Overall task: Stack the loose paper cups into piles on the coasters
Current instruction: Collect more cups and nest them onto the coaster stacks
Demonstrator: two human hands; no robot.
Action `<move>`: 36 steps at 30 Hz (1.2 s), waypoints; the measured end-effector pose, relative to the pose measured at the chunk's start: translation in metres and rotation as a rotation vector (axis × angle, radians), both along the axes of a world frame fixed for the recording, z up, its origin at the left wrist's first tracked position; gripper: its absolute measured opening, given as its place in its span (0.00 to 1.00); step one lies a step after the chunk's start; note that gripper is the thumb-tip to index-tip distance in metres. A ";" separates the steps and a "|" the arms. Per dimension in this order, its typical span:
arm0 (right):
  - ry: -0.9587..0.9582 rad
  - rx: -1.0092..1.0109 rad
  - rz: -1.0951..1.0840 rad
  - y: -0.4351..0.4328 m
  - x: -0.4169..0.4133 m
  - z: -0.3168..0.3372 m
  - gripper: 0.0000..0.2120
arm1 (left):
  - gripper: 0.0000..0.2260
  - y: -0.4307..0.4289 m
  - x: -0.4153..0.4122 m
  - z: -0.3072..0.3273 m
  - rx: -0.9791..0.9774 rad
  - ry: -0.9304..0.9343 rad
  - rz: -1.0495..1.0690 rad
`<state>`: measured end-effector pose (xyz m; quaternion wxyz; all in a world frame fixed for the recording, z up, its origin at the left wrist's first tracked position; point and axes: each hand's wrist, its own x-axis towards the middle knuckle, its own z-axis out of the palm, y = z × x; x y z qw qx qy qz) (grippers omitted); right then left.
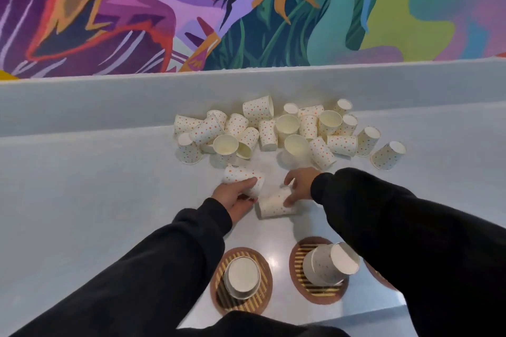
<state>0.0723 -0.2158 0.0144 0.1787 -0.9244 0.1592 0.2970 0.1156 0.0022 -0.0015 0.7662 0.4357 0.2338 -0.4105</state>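
Observation:
Several white paper cups with orange dots (290, 131) lie scattered in a heap at the back of the pale table (95, 200). My left hand (232, 195) grips one dotted cup (241, 176) lying on its side, just in front of the heap. My right hand (299, 183) holds another dotted cup (273, 204), also tipped sideways, close beside the first. Nearer to me, the left coaster (219, 282) carries an upside-down pile of cups (242, 278). On the right coaster (301, 252) stands a leaning upside-down pile (331, 264).
A raised grey ledge (109, 101) runs behind the heap, below a colourful mural wall (246, 8). A third coaster (379, 275) is mostly hidden under my right sleeve. The table's near edge shows at the lower right.

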 end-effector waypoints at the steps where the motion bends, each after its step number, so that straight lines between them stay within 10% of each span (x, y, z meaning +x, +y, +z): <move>1: 0.027 -0.030 0.037 0.003 -0.001 -0.002 0.30 | 0.17 0.001 0.000 -0.004 0.014 -0.002 -0.009; 12: -0.004 0.156 -0.051 0.019 -0.006 -0.006 0.14 | 0.26 0.026 -0.011 -0.027 0.056 0.045 0.028; 20: -0.152 0.806 -0.514 0.021 0.000 0.049 0.05 | 0.28 0.030 0.002 0.014 -0.139 0.074 0.098; 31: -0.205 1.285 -0.514 0.036 -0.053 0.136 0.18 | 0.27 0.010 -0.023 0.127 -0.101 -0.574 -0.322; 36: -0.085 1.134 -0.463 0.007 -0.101 0.135 0.22 | 0.37 -0.004 -0.055 0.132 0.179 -0.933 -0.444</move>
